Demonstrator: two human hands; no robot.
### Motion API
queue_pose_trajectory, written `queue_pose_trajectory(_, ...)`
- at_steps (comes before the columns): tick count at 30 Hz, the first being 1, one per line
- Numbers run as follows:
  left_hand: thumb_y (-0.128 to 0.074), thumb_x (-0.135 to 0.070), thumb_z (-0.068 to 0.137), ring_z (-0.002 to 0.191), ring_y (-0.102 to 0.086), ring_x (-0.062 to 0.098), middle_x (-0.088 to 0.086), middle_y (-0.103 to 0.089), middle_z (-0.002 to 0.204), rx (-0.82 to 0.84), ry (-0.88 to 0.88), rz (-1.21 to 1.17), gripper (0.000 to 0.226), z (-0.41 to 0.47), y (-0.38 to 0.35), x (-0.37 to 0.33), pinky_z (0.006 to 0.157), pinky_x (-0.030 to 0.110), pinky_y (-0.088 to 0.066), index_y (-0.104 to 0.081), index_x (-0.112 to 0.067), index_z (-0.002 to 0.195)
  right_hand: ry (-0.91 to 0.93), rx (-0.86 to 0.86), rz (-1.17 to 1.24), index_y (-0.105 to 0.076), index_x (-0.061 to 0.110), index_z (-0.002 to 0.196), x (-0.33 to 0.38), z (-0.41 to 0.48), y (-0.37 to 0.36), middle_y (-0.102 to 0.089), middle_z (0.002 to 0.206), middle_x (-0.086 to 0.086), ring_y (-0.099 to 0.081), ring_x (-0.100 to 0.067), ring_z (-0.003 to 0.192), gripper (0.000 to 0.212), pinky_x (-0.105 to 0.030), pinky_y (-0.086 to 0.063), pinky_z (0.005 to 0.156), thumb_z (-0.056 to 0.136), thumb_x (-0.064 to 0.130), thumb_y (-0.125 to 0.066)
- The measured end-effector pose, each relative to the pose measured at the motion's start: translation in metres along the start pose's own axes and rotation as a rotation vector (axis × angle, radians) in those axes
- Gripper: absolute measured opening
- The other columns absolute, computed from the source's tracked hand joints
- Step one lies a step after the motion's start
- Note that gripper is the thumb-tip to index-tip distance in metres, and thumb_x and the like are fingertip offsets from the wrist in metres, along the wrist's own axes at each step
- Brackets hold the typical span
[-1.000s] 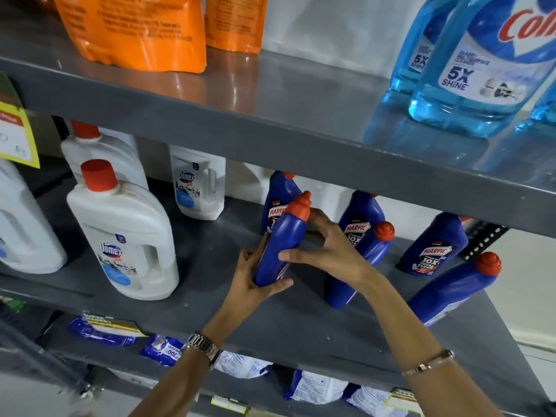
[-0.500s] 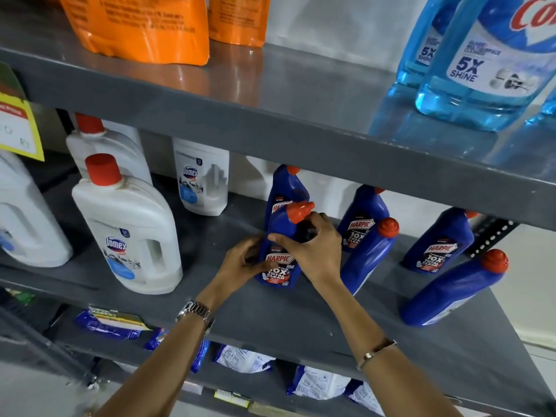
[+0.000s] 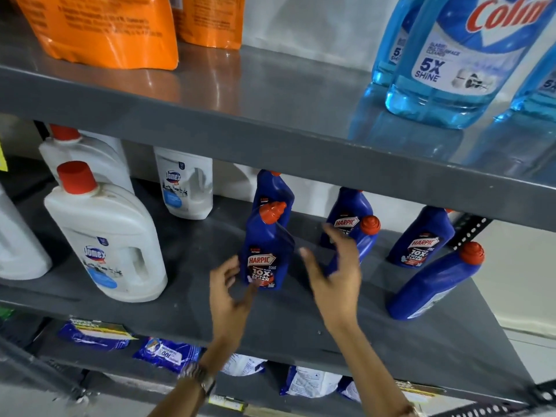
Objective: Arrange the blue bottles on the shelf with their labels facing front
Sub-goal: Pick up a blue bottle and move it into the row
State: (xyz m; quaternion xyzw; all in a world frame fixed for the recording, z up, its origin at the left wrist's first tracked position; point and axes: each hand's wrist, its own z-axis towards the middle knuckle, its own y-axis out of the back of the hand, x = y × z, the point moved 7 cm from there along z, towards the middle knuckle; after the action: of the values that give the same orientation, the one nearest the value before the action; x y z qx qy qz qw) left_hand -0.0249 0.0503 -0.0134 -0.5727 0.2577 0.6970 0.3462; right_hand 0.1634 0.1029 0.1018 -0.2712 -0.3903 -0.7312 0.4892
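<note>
Nearest you, low in the centre of the frame, your left hand (image 3: 230, 291) and right hand (image 3: 334, 273) hang open with fingers spread and nothing in them, one on either side of the front dark-blue plastic bottle with a red cap (image 3: 267, 251), which stands upright on the grey metal middle shelf (image 3: 186, 314) with its label towards you; that one looks done. At lower right, the leaning blue bottle at the shelf edge (image 3: 433, 284) shows a plain side, and the tilted blue bottle behind your right hand (image 3: 365, 239) shows no label either, so both are left to turn. Farther back, three blue bottles against the wall (image 3: 421, 239) show labels or stand partly hidden. Half a second ago both hands clasped the front bottle; a second ago it showed its blank side. Now you have let go.
</note>
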Motion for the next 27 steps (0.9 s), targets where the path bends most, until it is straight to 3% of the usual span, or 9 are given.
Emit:
queue_pose_trajectory(2, -0.076, -0.001, 0.070, 0.102, -0.056, -0.001, -0.013, -0.057, 0.110, 0.041, -0.028, 0.006, 0.060, -0.025, -0.021, -0.002, 0.091, 0.015, -0.044, -0.052, -0.041, 0.107, -0.087, -0.194, 0.106, -0.051, 0.032, 0.118, -0.019, 0.001, 0.039, -0.054, 0.117, 0.020, -0.051, 0.006, 0.110, 0.049, -0.021, -0.042, 0.097, 0.075, 0.024, -0.072)
queue_pose_trajectory(4, -0.078, -0.010, 0.070, 0.107, -0.052, -0.004, -0.013, -0.056, 0.116, 0.206, -0.049, 0.055, 0.059, -0.040, -0.057, -0.006, 0.092, 0.006, -0.037, -0.050, -0.038, 0.114, -0.253, -0.184, 0.245, -0.041, 0.028, 0.128, -0.041, 0.014, 0.060, -0.050, 0.128, 0.009, -0.049, 0.011, 0.107, 0.066, -0.014, -0.044, 0.091, 0.074, 0.010, -0.075)
queue_pose_trajectory(6, -0.080, -0.017, 0.069, 0.117, -0.044, -0.001, -0.010, -0.049, 0.128, 0.388, -0.038, 0.119, 0.071, -0.046, -0.095, -0.008, 0.094, -0.001, -0.028, -0.043, -0.024, 0.128, -0.359, 0.016, 0.257, -0.030, 0.021, 0.137, -0.057, 0.035, 0.063, -0.040, 0.140, 0.000, -0.045, 0.000, 0.117, 0.082, -0.007, -0.043, 0.086, 0.072, -0.003, -0.073)
queue_pose_trajectory(8, -0.082, -0.015, 0.065, 0.123, -0.039, 0.007, -0.002, -0.041, 0.136, 0.475, -0.005, 0.166, 0.087, -0.046, -0.126, -0.009, 0.097, 0.000, -0.024, -0.033, -0.012, 0.137, -0.384, 0.261, 0.217, -0.025, 0.017, 0.141, -0.067, 0.052, 0.060, -0.037, 0.144, -0.003, -0.038, -0.013, 0.129, 0.090, -0.019, -0.040, 0.098, 0.069, -0.008, -0.073)
queue_pose_trajectory(10, -0.082, -0.011, 0.063, 0.123, -0.044, 0.019, 0.010, -0.042, 0.137, 0.457, -0.033, 0.254, 0.091, -0.042, -0.145, -0.012, 0.102, 0.015, -0.030, -0.030, -0.006, 0.137, -0.385, 0.449, 0.168, -0.030, 0.015, 0.139, -0.074, 0.059, 0.057, -0.045, 0.141, -0.006, -0.043, -0.019, 0.129, 0.087, -0.030, -0.040, 0.101, 0.067, -0.008, -0.074)
queue_pose_trajectory(12, -0.082, -0.013, 0.064, 0.119, -0.050, 0.025, 0.014, -0.048, 0.133, 0.400, -0.048, 0.300, 0.083, -0.038, -0.155, -0.014, 0.098, 0.023, -0.037, -0.036, -0.005, 0.133, -0.421, 0.523, 0.186, -0.038, 0.014, 0.134, -0.080, 0.060, 0.055, -0.054, 0.132, -0.010, -0.051, -0.021, 0.122, 0.080, -0.025, -0.048, 0.090, 0.066, -0.007, -0.075)
queue_pose_trajectory(17, -0.080, -0.024, 0.067, 0.081, -0.061, 0.009, 0.003, -0.070, 0.098, 0.237, -0.018, 0.225, 0.045, -0.035, -0.158, -0.013, 0.063, 0.003, -0.039, -0.059, -0.018, 0.106, -0.433, 0.515, 0.209, -0.041, 0.018, 0.131, -0.086, 0.059, 0.062, -0.058, 0.126, -0.008, -0.057, -0.012, 0.112, 0.079, -0.015, -0.053, 0.074, 0.065, -0.002, -0.079)
queue_pose_trajectory(24, -0.083, -0.028, 0.064, 0.071, -0.061, -0.003, -0.006, -0.066, 0.081, 0.257, -0.128, 0.197, 0.037, -0.029, -0.148, -0.029, 0.062, 0.008, -0.044, -0.061, -0.021, 0.093, -0.253, 0.498, 0.160, -0.052, 0.040, 0.109, -0.057, 0.069, 0.083, -0.066, 0.108, 0.008, -0.064, -0.008, 0.100, 0.071, -0.023, -0.055, 0.084, 0.058, 0.003, -0.085)
queue_pose_trajectory(27, -0.083, -0.027, 0.063, 0.072, -0.061, -0.001, -0.008, -0.066, 0.082, 0.316, -0.160, 0.153, 0.042, -0.021, -0.147, -0.045, 0.063, 0.008, -0.044, -0.061, -0.019, 0.099, -0.181, 0.451, 0.153, -0.054, 0.032, 0.113, -0.040, 0.077, 0.091, -0.067, 0.105, 0.008, -0.064, -0.001, 0.095, 0.068, -0.018, -0.054, 0.083, 0.058, 0.010, -0.086)
